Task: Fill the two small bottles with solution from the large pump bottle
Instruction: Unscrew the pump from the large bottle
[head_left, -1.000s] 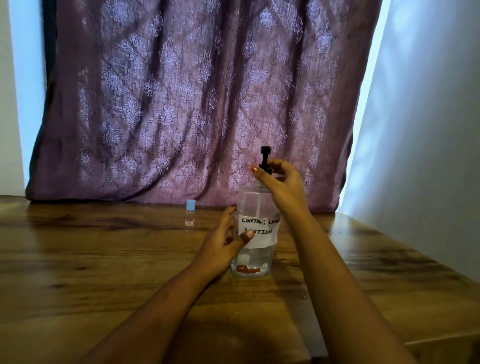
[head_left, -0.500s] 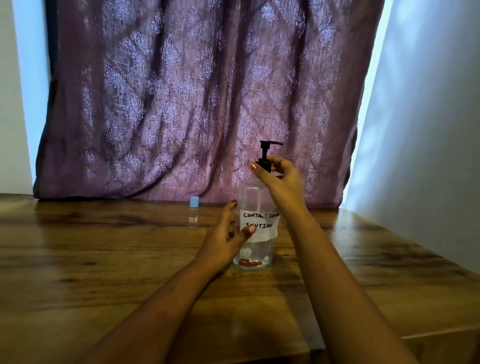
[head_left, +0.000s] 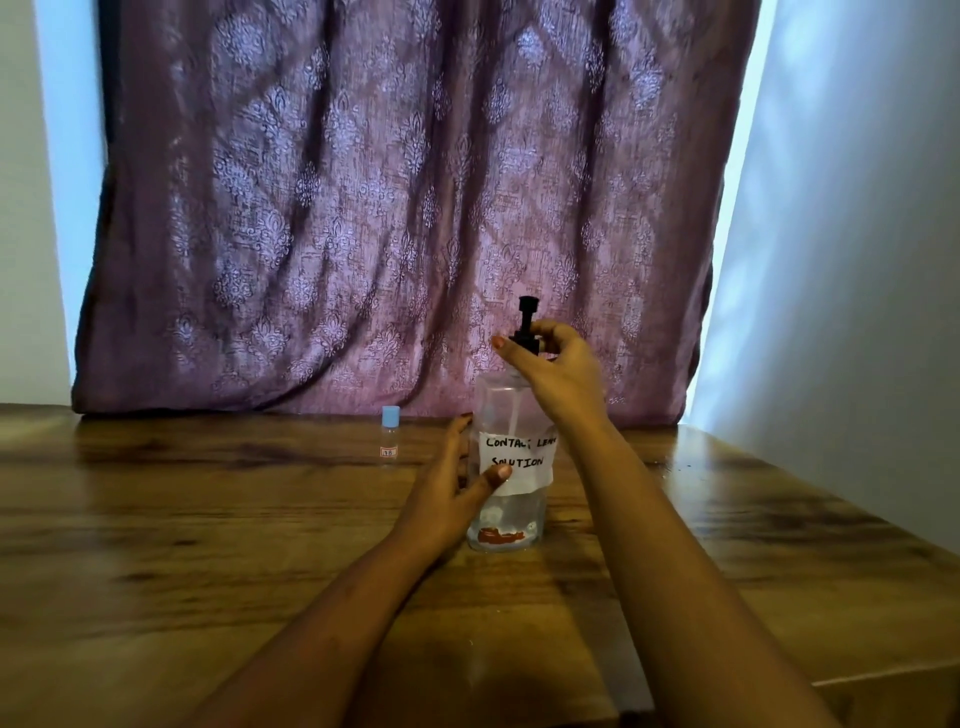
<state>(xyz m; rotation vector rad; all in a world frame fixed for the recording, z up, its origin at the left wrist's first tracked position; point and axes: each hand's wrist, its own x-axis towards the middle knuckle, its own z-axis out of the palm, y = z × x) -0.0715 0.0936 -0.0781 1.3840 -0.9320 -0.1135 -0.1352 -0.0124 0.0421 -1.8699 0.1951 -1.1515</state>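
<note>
On the wooden table (head_left: 208, 545), clear labelled pump bottle (head_left: 511, 514), left hand (head_left: 447, 499) gripping body, right hand (head_left: 558, 371) pinching black pump (head_left: 525, 319)

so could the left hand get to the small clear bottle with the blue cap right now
Probably yes, once it lets go. The left hand is wrapped around the large clear pump bottle; the small clear bottle with the blue cap stands just beyond, with bare wooden table between.

1. The left hand (head_left: 447, 499) is gripping the clear pump bottle (head_left: 511, 499) standing on the wooden table (head_left: 208, 545).
2. The right hand (head_left: 558, 369) is pinching its black pump collar (head_left: 527, 332).
3. A small blue-capped bottle (head_left: 389, 435) is standing farther left.
</note>
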